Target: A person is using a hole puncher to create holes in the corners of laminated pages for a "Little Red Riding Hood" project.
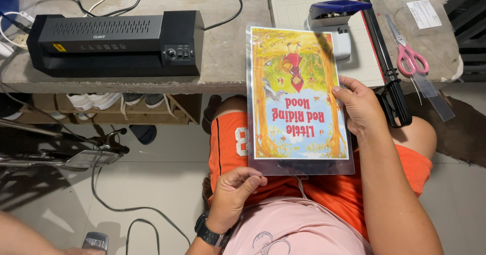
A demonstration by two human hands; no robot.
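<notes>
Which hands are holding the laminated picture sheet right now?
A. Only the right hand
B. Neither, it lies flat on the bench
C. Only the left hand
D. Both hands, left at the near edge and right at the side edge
D: the left hand pinches the near bottom edge of the laminated sheet, while the right hand grips its right edge, keeping it raised over the person's lap.

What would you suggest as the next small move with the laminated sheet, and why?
Probably swing the laminated sheet left toward the black laminator. Both the left hand and right hand pinch its edges, and the pouch hangs above the lap, right of the machine.
</notes>
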